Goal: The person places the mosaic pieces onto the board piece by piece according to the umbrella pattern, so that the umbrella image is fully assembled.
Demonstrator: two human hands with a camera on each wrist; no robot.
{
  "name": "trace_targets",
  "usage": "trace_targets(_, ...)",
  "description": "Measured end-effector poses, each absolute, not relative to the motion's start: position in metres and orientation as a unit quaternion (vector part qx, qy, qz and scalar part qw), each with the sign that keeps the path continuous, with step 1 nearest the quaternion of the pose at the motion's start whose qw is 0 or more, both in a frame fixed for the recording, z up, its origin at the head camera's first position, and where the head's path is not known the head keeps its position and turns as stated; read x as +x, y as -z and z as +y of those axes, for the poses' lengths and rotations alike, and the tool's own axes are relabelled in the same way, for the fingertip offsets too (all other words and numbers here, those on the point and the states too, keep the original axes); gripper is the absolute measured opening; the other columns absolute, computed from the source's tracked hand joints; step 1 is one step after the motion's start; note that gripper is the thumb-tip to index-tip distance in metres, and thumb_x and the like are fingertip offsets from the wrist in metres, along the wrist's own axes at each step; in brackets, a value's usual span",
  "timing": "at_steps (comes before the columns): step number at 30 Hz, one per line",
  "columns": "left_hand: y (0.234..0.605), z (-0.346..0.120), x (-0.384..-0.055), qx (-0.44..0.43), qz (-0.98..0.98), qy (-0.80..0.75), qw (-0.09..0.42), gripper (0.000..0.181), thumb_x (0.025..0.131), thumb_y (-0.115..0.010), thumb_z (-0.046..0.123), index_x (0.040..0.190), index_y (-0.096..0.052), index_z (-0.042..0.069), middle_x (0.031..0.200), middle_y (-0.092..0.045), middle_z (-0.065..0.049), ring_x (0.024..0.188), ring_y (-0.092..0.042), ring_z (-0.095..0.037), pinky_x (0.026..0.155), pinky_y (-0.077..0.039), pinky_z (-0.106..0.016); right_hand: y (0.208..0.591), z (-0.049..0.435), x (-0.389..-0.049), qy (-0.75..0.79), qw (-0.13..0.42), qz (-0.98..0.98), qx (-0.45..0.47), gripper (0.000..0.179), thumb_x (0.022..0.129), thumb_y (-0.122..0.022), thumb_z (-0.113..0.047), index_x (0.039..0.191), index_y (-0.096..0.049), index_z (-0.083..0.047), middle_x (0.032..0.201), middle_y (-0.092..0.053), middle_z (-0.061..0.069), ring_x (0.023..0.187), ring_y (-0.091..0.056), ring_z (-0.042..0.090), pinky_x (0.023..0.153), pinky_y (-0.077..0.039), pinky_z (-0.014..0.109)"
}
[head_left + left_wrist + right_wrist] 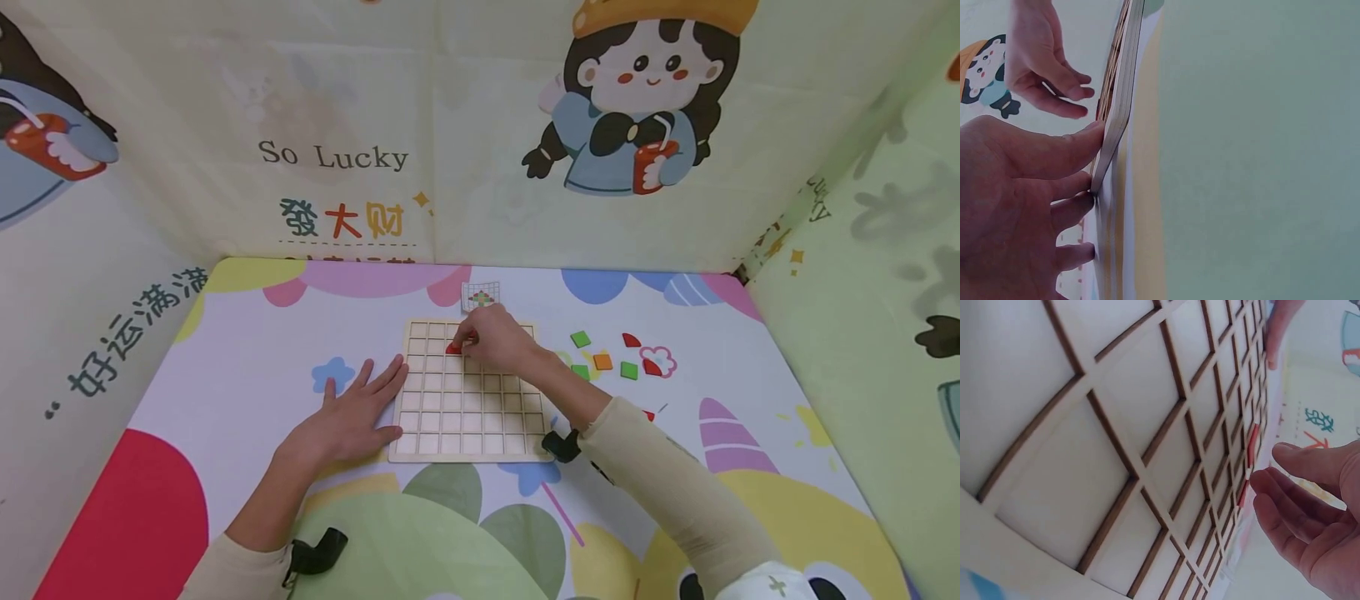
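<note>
A pale wooden grid board (472,400) lies on the table. My left hand (352,421) rests beside its left edge, fingers spread; in the left wrist view the thumb and fingertips touch the board's rim (1124,94). My right hand (498,340) is over the board's far part, fingers loosely bent. Below its fingertips, a red quarter-round piece (453,349) sits in the grid, partly covered. The right wrist view shows two red pieces (1252,447) in neighbouring cells, with the thumb and forefinger apart and nothing visible between them.
Right of the board lie several loose pieces: green squares (629,370), an orange square (603,362) and red quarter-rounds (632,340). A small printed pattern card (481,293) lies behind the board, partly hidden by the right hand. Printed cloth walls (480,217) stand around the table.
</note>
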State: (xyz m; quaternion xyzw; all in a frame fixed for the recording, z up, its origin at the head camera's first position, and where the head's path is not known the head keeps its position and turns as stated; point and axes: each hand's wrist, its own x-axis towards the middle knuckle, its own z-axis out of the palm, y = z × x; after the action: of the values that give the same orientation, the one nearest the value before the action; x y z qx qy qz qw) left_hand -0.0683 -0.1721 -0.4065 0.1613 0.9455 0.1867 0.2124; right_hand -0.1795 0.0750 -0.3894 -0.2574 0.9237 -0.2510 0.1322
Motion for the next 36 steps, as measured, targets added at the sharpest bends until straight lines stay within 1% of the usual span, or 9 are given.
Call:
trace_targets(4,0.407,-0.173,-0.068,0.162,0.946,-0.186,0.209,0.088,0.098,-0.068,0.034,0.168,-0.018,0.015,0.177,-0.012,-0.003,0.160,-0.007,-0.047,0.111,-0.002,-0.087,0.384,0.082,-0.177,0.266,0.132,0.923,-0.244,0.013,0.092,-0.076,-0.007,0.103,-0.084,-0.010,0.098,-0.080,0.001,0.088,-0.069,0.017,0.079,-0.058,0.028)
trace_targets(7,0.407,-0.173,-0.068,0.164,0.946,-0.186,0.207,0.088,0.098,-0.068,0.034,0.168,-0.019,0.014,0.177,-0.013,-0.003,0.160,-0.008,-0.047,0.111,-0.003,-0.088,0.382,0.090,-0.175,0.273,0.126,0.922,-0.243,0.016,0.093,-0.075,-0.007,0.106,-0.083,-0.009,0.098,-0.080,0.002,0.088,-0.070,0.016,0.077,-0.057,0.028)
trace_targets(11,0.408,-0.173,-0.068,0.165,0.947,-0.183,0.208,0.087,0.099,-0.067,0.034,0.168,-0.018,0.015,0.177,-0.012,-0.003,0.161,-0.008,-0.046,0.111,-0.003,-0.087,0.379,0.102,-0.170,0.289,0.122,0.920,-0.233,0.018,0.094,-0.075,-0.008,0.110,-0.082,-0.007,0.102,-0.079,0.003,0.090,-0.071,0.018,0.076,-0.057,0.029)
trace_targets(18,0.409,-0.173,-0.070,0.165,0.947,-0.181,0.207,0.087,0.099,-0.066,0.033,0.168,-0.017,0.014,0.177,-0.011,-0.002,0.161,-0.007,-0.046,0.111,-0.003,-0.087,0.375,0.125,-0.158,0.319,0.108,0.922,-0.192,0.021,0.093,-0.077,-0.012,0.113,-0.081,-0.009,0.111,-0.078,0.007,0.094,-0.070,0.022,0.076,-0.058,0.032)
trace_targets(24,0.409,-0.174,-0.070,0.163,0.947,-0.181,0.208,0.088,0.099,-0.067,0.034,0.168,-0.016,0.015,0.177,-0.010,-0.002,0.161,-0.006,-0.046,0.111,-0.002,-0.087,0.371,0.143,-0.149,0.335,0.086,0.923,-0.171,0.023,0.092,-0.079,-0.012,0.114,-0.081,-0.009,0.115,-0.078,0.007,0.097,-0.073,0.023,0.084,-0.061,0.038)
trace_targets(27,0.409,-0.174,-0.071,0.162,0.947,-0.182,0.209,0.087,0.099,-0.066,0.034,0.168,-0.016,0.015,0.177,-0.010,-0.001,0.161,-0.006,-0.046,0.112,-0.002,-0.087,0.369,0.151,-0.146,0.334,0.081,0.926,-0.156,0.024,0.092,-0.079,-0.013,0.116,-0.081,-0.009,0.116,-0.077,0.008,0.097,-0.072,0.023,0.083,-0.062,0.037)
trace_targets(31,0.407,-0.173,-0.071,0.165,0.946,-0.182,0.210,0.087,0.099,-0.066,0.035,0.168,-0.018,0.014,0.177,-0.011,-0.002,0.160,-0.007,-0.047,0.111,-0.003,-0.087,0.368,0.159,-0.142,0.335,0.084,0.930,-0.130,0.026,0.093,-0.079,-0.014,0.118,-0.080,-0.011,0.118,-0.076,0.008,0.098,-0.072,0.025,0.079,-0.063,0.036)
trace_targets(36,0.407,-0.172,-0.070,0.164,0.946,-0.185,0.211,0.087,0.099,-0.066,0.035,0.168,-0.018,0.014,0.177,-0.012,-0.003,0.160,-0.007,-0.047,0.111,-0.003,-0.088,0.369,0.170,-0.138,0.335,0.084,0.931,-0.113,0.027,0.094,-0.078,-0.014,0.120,-0.079,-0.010,0.120,-0.075,0.009,0.101,-0.072,0.027,0.081,-0.063,0.037)
